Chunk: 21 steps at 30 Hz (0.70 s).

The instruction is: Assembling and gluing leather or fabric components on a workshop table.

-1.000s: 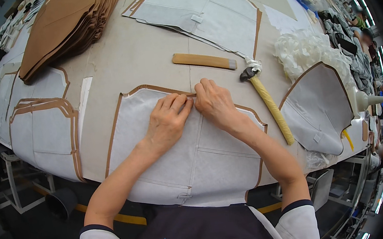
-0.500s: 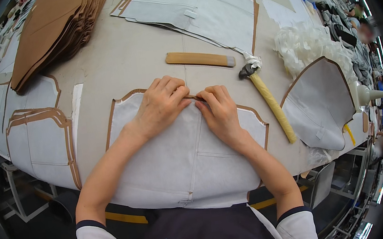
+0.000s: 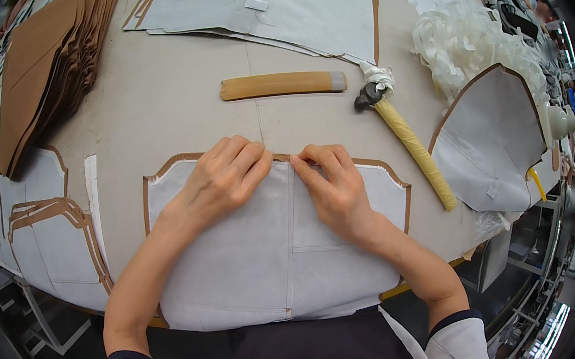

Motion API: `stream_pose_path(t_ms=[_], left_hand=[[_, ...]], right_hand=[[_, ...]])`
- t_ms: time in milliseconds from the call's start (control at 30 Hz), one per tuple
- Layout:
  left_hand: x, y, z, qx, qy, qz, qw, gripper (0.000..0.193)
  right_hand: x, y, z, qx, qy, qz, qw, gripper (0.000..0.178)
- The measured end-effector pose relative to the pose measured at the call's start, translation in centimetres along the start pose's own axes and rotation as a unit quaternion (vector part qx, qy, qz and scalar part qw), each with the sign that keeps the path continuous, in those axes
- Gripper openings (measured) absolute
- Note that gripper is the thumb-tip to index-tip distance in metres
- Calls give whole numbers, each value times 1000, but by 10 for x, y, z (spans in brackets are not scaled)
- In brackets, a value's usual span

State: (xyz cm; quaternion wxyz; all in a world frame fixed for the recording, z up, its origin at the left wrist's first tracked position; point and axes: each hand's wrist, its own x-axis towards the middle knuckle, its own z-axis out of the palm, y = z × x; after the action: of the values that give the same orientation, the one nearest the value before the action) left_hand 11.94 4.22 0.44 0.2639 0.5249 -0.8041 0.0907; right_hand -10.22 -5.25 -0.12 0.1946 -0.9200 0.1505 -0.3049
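A pale grey-white panel with brown folded edges (image 3: pixel 232 256) lies before me, its near part reaching the table's front edge. A seam line runs down its middle. My left hand (image 3: pixel 227 176) is closed at the middle of its far edge, fingers curled and fingertips pressed to the brown strip. Just right of it, my right hand (image 3: pixel 334 185) pinches the same edge between thumb and fingers, close to the centre seam. Beyond the hands lies a flat tan stick (image 3: pixel 280 84) with a grey end. A hammer (image 3: pixel 411 147) with a yellow-wrapped handle rests to the right.
Brown sheets (image 3: pixel 41 73) are stacked at far left, with brown-edged panels (image 3: pixel 54 248) nearer. More pale panels (image 3: pixel 269 18) lie at the back. On the right are a curved panel (image 3: pixel 489 146), a heap of white strips (image 3: pixel 471 45) and a white nozzle bottle (image 3: pixel 564 121).
My view has shifted slightly. Along the far edge, my left hand has drawn a little to the left, widening the gap between the hands; the right still pinches near the seam.
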Motion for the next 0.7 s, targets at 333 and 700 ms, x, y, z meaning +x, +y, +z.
stream_pose_path(t_ms=[333, 700], left_hand=[[16, -5, -2, -35, -25, 16, 999, 34], [14, -5, 4, -33, -6, 35, 999, 27]], right_hand=[[0, 0, -1, 3, 3, 21, 1000, 41], [-2, 0, -2, -13, 8, 4, 1000, 41]])
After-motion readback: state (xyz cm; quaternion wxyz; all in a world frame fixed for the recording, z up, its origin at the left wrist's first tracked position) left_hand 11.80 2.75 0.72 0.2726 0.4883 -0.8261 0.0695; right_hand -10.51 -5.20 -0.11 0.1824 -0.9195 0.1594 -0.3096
